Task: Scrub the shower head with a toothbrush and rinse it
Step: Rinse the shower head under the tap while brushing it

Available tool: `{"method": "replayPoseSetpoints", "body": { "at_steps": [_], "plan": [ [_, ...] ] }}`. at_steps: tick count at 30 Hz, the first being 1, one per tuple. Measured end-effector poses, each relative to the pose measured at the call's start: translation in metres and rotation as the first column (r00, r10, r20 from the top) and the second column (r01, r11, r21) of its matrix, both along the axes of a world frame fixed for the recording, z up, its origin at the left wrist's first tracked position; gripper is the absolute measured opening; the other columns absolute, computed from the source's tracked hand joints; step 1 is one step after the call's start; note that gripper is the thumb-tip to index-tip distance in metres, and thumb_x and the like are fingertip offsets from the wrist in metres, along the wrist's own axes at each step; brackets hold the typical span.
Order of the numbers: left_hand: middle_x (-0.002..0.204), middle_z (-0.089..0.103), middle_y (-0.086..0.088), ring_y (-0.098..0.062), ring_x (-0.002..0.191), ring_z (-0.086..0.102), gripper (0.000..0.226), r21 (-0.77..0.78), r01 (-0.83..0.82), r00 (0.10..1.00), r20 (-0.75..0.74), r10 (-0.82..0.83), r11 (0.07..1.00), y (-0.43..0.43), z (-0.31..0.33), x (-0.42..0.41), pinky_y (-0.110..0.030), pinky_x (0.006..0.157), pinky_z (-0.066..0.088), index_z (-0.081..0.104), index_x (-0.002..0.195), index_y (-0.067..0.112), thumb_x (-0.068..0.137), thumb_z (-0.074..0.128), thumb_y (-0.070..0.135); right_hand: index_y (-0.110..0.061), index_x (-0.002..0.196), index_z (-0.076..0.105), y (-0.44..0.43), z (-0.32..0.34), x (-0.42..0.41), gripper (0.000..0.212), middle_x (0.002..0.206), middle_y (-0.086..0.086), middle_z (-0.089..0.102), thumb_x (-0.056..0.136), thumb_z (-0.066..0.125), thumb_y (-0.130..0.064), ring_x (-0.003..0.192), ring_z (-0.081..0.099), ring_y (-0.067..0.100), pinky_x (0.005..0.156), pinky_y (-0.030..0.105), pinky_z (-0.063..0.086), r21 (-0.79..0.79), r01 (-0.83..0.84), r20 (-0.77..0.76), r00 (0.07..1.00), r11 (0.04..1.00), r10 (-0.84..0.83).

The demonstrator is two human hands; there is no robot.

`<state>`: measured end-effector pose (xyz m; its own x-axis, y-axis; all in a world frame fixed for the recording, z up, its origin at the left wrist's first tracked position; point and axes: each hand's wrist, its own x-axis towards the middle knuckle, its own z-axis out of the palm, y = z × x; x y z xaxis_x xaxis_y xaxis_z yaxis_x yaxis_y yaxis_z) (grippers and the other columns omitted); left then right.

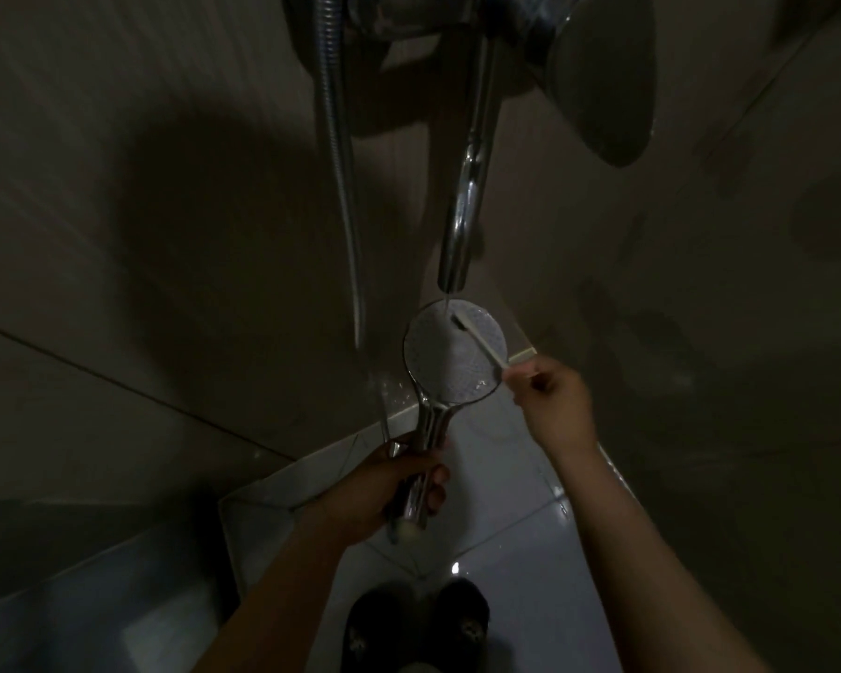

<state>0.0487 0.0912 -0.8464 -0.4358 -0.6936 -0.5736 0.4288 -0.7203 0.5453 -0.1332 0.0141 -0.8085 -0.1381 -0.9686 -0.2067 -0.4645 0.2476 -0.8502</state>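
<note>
I hold left hand [389, 483] wrapped tight round chrome handle of shower head [452, 354]; round spray face turned up, directly under tap spout [462, 221]. My right hand [549, 388] pinches toothbrush [479, 340] by handle end; bristle end lies on upper part of face. Thin water stream falls from spout onto face. Hose [343, 187] hangs left of spout.

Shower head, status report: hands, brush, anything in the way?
Left hand grips shower head handle. Right hand holds toothbrush, bristles on faceplate. Thin stream from spout hits face. Nothing obstructing.
</note>
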Motion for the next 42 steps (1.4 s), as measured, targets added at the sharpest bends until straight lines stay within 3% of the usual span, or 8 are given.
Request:
{"method": "replayPoseSetpoints", "body": {
  "at_steps": [4,8,14,20,25,31,37,42],
  "plan": [
    [0.066,0.059,-0.006,-0.018,0.052,0.056,0.032,-0.012,0.006,1.0,0.005,-0.006,1.0,-0.002,0.002,-0.002,-0.025,0.05,0.049,0.05,0.112,0.004,0.081,0.054,0.012,-0.007,0.069,0.059,0.006,-0.002,-0.006,0.017,0.066,0.012,0.058,0.086,0.063,-0.006,0.067,0.054,0.022,0.067,0.031,0.043,-0.015,0.047,0.018,0.999,0.999,-0.047],
    [0.066,0.06,-0.005,-0.017,0.053,0.058,0.025,-0.002,-0.05,0.998,-0.035,0.05,0.999,-0.006,0.005,-0.004,-0.025,0.05,0.05,0.056,0.106,0.008,0.081,0.054,0.014,-0.022,0.065,0.058,0.033,-0.005,0.004,0.028,0.061,-0.004,0.053,0.084,0.065,-0.003,0.058,0.049,0.008,0.058,0.019,0.04,0.057,-0.269,0.13,0.957,0.962,0.26],
    [0.066,0.059,-0.004,-0.016,0.053,0.057,0.03,-0.027,-0.042,0.998,-0.038,0.041,0.999,-0.008,0.003,0.005,-0.025,0.051,0.049,0.054,0.111,0.006,0.082,0.053,0.014,-0.016,0.068,0.053,0.008,-0.008,-0.018,0.023,0.063,0.006,0.055,0.088,0.061,-0.009,0.063,0.051,0.021,0.065,0.03,0.042,-0.042,0.05,-0.005,0.999,0.998,-0.05],
    [0.067,0.057,-0.003,-0.016,0.053,0.056,0.031,-0.022,-0.074,0.996,-0.054,0.073,0.997,-0.014,0.006,0.008,-0.026,0.053,0.049,0.052,0.114,0.006,0.084,0.051,0.014,-0.009,0.07,0.06,0.045,-0.01,-0.009,0.016,0.062,0.003,0.053,0.085,0.064,-0.006,0.06,0.05,0.011,0.06,0.019,0.041,0.045,-0.207,0.09,0.975,0.977,0.203],
    [0.066,0.056,-0.004,-0.016,0.052,0.054,0.031,-0.02,-0.057,0.998,-0.03,0.056,0.998,-0.011,0.009,0.007,-0.025,0.051,0.048,0.052,0.113,0.005,0.083,0.051,0.013,-0.004,0.076,0.058,0.02,-0.007,-0.025,0.015,0.07,0.01,0.058,0.09,0.059,-0.011,0.07,0.053,0.022,0.07,0.031,0.043,0.023,0.034,0.029,0.999,0.999,-0.034],
    [0.065,0.057,-0.004,-0.016,0.052,0.055,0.032,-0.025,-0.071,0.997,-0.039,0.07,0.997,-0.013,0.009,0.007,-0.026,0.051,0.049,0.051,0.114,0.004,0.083,0.051,0.013,0.0,0.07,0.055,0.04,-0.01,-0.02,0.019,0.062,0.004,0.054,0.086,0.063,-0.008,0.062,0.05,0.014,0.062,0.025,0.041,0.067,-0.044,0.067,0.997,0.997,0.04],
    [0.068,0.06,-0.005,-0.017,0.055,0.058,0.032,0.011,-0.04,0.999,-0.008,0.04,0.999,-0.007,0.002,0.005,-0.026,0.053,0.05,0.054,0.111,0.007,0.08,0.055,0.014,-0.007,0.074,0.057,0.005,-0.016,-0.004,0.015,0.07,0.006,0.057,0.089,0.059,-0.011,0.068,0.052,0.019,0.059,0.024,0.034,0.016,0.09,-0.13,0.988,0.996,-0.088],
    [0.068,0.061,-0.004,-0.017,0.055,0.059,0.028,0.003,-0.053,0.999,0.008,0.053,0.999,-0.011,0.003,0.002,-0.027,0.052,0.05,0.056,0.108,0.009,0.081,0.056,0.015,-0.018,0.071,0.056,0.011,-0.013,0.018,0.019,0.067,-0.001,0.056,0.088,0.06,-0.01,0.064,0.052,0.012,0.059,0.02,0.039,-0.047,-0.051,0.006,0.999,0.998,0.051]
  ]
}}
